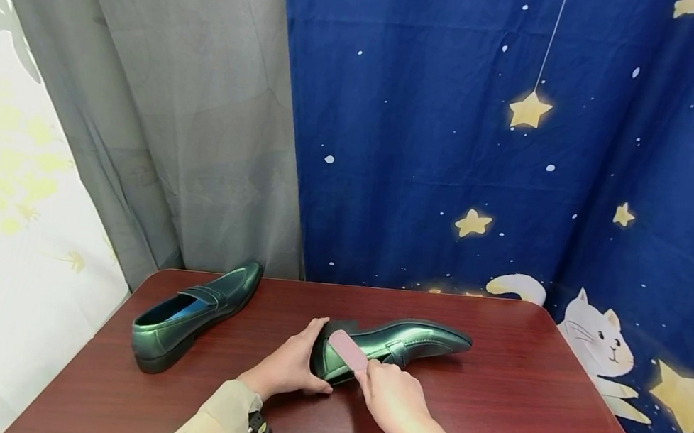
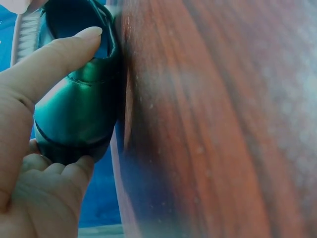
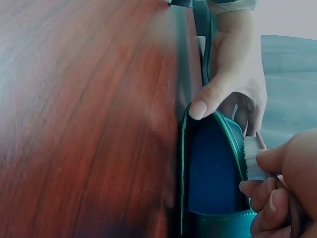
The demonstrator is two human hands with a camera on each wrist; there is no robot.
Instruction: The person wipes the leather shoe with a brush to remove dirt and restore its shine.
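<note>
A shiny dark green loafer (image 1: 426, 340) lies tipped on its side on the table, toe to the right. My left hand (image 1: 288, 365) grips its heel. In the left wrist view the thumb reaches over the rim of the loafer (image 2: 79, 114), and the other fingers curl under the heel. My right hand (image 1: 396, 397) holds a pink brush (image 1: 347, 351) by its handle. In the right wrist view the white bristles of the brush (image 3: 253, 158) touch the outer side of the loafer, just below its opening. A blue insole (image 3: 213, 168) shows inside.
The matching green loafer (image 1: 169, 339) stands upright at the table's left side, toe towards the back edge. The dark red wooden table (image 1: 491, 419) meets a grey curtain (image 1: 203, 121) and a blue star-patterned curtain (image 1: 406, 145) behind.
</note>
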